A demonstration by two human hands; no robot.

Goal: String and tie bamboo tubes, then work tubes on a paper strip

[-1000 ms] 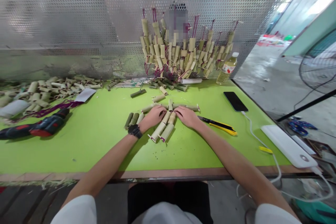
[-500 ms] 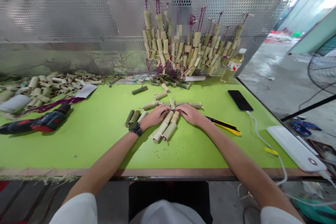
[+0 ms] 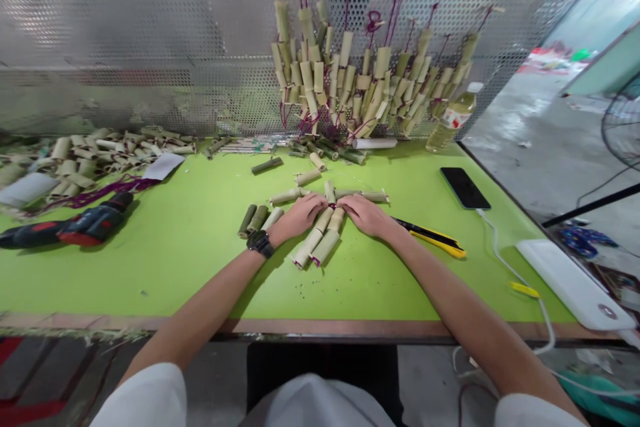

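1. Bamboo tubes [image 3: 317,243]: dry pale bamboo, matt skin, rough cut ends.
2. Tabletop [image 3: 175,267] under the tubes: lime-green laminate, smooth, low sheen. Front edge looks like bare wood.
3. Screen [image 3: 150,27] behind the tubes: perforated sheet metal, dull grey, soft glare.
4. Cordless drill [image 3: 75,230] far left of the tubes: moulded plastic, red and dark, semi-gloss.
5. Utility knife [image 3: 435,240] just right of the tubes: yellow and black plastic, smooth.
6. Phone [image 3: 465,188] further right of the tubes: glossy black face.
7. Bottle [image 3: 453,123] behind and right of the tubes: clear plastic, paper-look label.
8. Cord [image 3: 100,192] left of the tubes: purple fibre, matt.

Fingers [image 3: 320,203] drew slightly closer over the bamboo tubes [image 3: 320,243].
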